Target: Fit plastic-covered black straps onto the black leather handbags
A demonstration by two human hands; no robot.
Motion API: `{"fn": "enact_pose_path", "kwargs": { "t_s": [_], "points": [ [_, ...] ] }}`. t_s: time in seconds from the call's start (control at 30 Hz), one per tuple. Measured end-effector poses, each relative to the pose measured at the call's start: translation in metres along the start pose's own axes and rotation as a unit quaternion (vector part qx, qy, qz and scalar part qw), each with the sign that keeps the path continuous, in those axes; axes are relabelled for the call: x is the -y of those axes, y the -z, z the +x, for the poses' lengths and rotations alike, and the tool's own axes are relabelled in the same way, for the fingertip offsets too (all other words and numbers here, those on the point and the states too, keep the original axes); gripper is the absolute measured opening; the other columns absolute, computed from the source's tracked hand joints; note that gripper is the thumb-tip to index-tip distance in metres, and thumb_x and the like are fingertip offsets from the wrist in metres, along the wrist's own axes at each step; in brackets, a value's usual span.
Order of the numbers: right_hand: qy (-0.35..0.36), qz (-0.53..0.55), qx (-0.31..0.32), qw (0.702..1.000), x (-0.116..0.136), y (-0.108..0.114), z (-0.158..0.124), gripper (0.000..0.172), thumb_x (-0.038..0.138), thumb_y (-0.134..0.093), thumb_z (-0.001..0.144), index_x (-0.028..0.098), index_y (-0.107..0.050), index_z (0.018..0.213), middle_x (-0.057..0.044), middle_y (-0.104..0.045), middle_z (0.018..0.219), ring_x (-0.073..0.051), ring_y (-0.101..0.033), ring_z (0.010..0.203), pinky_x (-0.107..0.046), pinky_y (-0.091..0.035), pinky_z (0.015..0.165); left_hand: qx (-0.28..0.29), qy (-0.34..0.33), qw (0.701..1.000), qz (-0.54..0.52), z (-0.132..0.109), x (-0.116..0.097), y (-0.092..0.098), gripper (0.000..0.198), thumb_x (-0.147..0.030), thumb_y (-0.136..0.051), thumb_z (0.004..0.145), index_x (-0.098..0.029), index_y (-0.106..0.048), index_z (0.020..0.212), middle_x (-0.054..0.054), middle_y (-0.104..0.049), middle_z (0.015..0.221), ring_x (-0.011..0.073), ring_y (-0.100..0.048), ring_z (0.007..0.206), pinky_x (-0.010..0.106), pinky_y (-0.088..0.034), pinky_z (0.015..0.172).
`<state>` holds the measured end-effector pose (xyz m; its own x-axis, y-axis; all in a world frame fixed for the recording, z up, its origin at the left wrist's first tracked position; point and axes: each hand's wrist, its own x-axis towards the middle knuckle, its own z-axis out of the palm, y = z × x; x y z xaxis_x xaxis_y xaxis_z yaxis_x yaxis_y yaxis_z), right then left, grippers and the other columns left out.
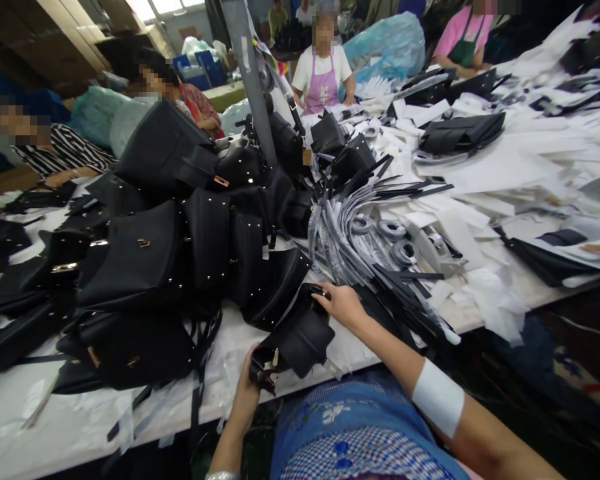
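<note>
A small black bag (pixel 300 337) lies at the near edge of the table (pixel 80 417), right in front of me. My left hand (pixel 247 390) is closed on its lower corner, by a gold clasp. My right hand (pixel 343 303) grips the bag's upper edge with the fingers curled over it. A large heap of black bags (pixel 180 247) with gold studs and buckles rises just behind and to the left of the held bag.
Black and grey straps (pixel 360 233) fan out to the right of the heap. White paper sheets (pixel 505 167) cover the right half of the table. A grey pole (pixel 247 73) stands behind the heap. Several people sit round the far and left sides.
</note>
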<state>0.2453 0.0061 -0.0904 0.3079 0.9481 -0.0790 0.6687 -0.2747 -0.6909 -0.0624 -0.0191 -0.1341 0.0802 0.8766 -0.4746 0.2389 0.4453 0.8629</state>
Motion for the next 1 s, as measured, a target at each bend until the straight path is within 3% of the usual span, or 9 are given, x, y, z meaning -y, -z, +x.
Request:
{"fn": "enact_pose_path", "kwargs": {
  "t_s": [0.13, 0.27, 0.47, 0.53, 0.63, 0.73, 0.83, 0.9, 1.0],
  "points": [
    [-0.053, -0.097, -0.001, 0.994, -0.005, 0.022, -0.036, 0.044, 0.046, -0.054, 0.089, 0.017, -0.064, 0.120, -0.011, -0.074, 0.085, -0.027, -0.070, 0.081, -0.031, -0.048, 0.073, 0.027, 0.059, 0.997, -0.037, 0.009, 0.009, 0.003, 0.062, -0.043, -0.070, 0.069, -0.015, -0.055, 0.122, 0.014, -0.063, 0.122, 0.0300, -0.063, 0.107, 0.041, -0.054, 0.086],
    [-0.105, -0.068, 0.025, 0.992, -0.013, 0.024, -0.048, 0.044, 0.043, -0.048, 0.092, 0.017, -0.060, 0.126, -0.010, -0.075, 0.087, -0.025, -0.071, 0.082, -0.028, -0.049, 0.071, -0.059, 0.071, 0.996, -0.007, 0.017, 0.003, 0.009, 0.052, -0.038, -0.069, 0.071, -0.016, -0.061, 0.117, 0.012, -0.065, 0.122, 0.0283, -0.062, 0.110, 0.036, -0.055, 0.084],
    [-0.119, -0.126, 0.042, 0.984, -0.006, 0.019, -0.032, 0.048, 0.046, -0.046, 0.092, 0.017, -0.059, 0.127, -0.013, -0.075, 0.095, -0.028, -0.070, 0.092, -0.031, -0.049, 0.079, -0.065, 0.175, 0.981, -0.060, -0.021, -0.015, 0.012, 0.056, -0.061, -0.044, 0.088, -0.028, -0.051, 0.133, 0.012, -0.052, 0.140, 0.0301, -0.058, 0.119, 0.049, -0.050, 0.094],
    [-0.116, -0.128, 0.054, 0.983, -0.004, 0.019, -0.029, 0.051, 0.049, -0.045, 0.092, 0.017, -0.058, 0.129, -0.013, -0.075, 0.092, -0.028, -0.070, 0.091, -0.032, -0.049, 0.077, -0.108, 0.137, 0.984, -0.043, -0.029, -0.024, 0.012, 0.061, -0.062, -0.045, 0.088, -0.028, -0.045, 0.138, 0.012, -0.047, 0.145, 0.0299, -0.052, 0.126, 0.050, -0.044, 0.102],
    [-0.107, -0.118, 0.062, 0.985, -0.004, 0.019, -0.031, 0.054, 0.052, -0.044, 0.092, 0.016, -0.057, 0.129, -0.013, -0.075, 0.093, -0.029, -0.070, 0.091, -0.032, -0.050, 0.077, -0.142, -0.003, 0.990, -0.007, -0.017, -0.049, 0.010, 0.061, -0.059, -0.046, 0.089, -0.026, -0.043, 0.140, 0.011, -0.043, 0.148, 0.0262, -0.047, 0.131, 0.045, -0.037, 0.110],
    [-0.104, -0.109, 0.052, 0.987, -0.005, 0.017, -0.034, 0.055, 0.053, -0.044, 0.092, 0.015, -0.057, 0.130, -0.014, -0.074, 0.100, -0.029, -0.069, 0.095, -0.032, -0.049, 0.080, -0.063, -0.089, 0.994, 0.022, 0.013, -0.087, -0.002, 0.059, -0.058, -0.041, 0.092, -0.023, -0.048, 0.138, 0.012, -0.052, 0.141, 0.0243, -0.053, 0.126, 0.044, -0.037, 0.110],
    [-0.103, -0.105, 0.047, 0.988, -0.004, 0.015, -0.034, 0.058, 0.057, -0.044, 0.092, 0.014, -0.056, 0.130, -0.015, -0.073, 0.102, -0.028, -0.069, 0.096, -0.032, -0.049, 0.081, 0.092, -0.093, 0.987, 0.090, 0.038, -0.119, -0.023, 0.058, -0.058, -0.039, 0.092, -0.018, -0.057, 0.130, 0.013, -0.057, 0.136, 0.0254, -0.051, 0.129, 0.046, -0.034, 0.112],
    [-0.105, -0.099, 0.046, 0.988, -0.003, 0.015, -0.033, 0.061, 0.059, -0.044, 0.091, 0.014, -0.056, 0.130, -0.014, -0.073, 0.099, -0.027, -0.069, 0.095, -0.031, -0.049, 0.080, 0.177, -0.123, 0.962, 0.171, 0.046, -0.129, -0.034, 0.056, -0.056, -0.049, 0.089, -0.019, -0.058, 0.129, 0.011, -0.055, 0.139, 0.0258, -0.045, 0.134, 0.046, -0.029, 0.115],
    [-0.103, -0.085, 0.040, 0.990, -0.003, 0.015, -0.031, 0.062, 0.061, -0.045, 0.090, 0.015, -0.056, 0.129, -0.013, -0.074, 0.096, -0.027, -0.069, 0.093, -0.031, -0.048, 0.077, 0.233, -0.196, 0.915, 0.264, 0.046, -0.129, -0.043, 0.058, -0.051, -0.055, 0.087, -0.024, -0.049, 0.137, 0.007, -0.048, 0.146, 0.0241, -0.038, 0.138, 0.044, -0.024, 0.118]
  ]
}}
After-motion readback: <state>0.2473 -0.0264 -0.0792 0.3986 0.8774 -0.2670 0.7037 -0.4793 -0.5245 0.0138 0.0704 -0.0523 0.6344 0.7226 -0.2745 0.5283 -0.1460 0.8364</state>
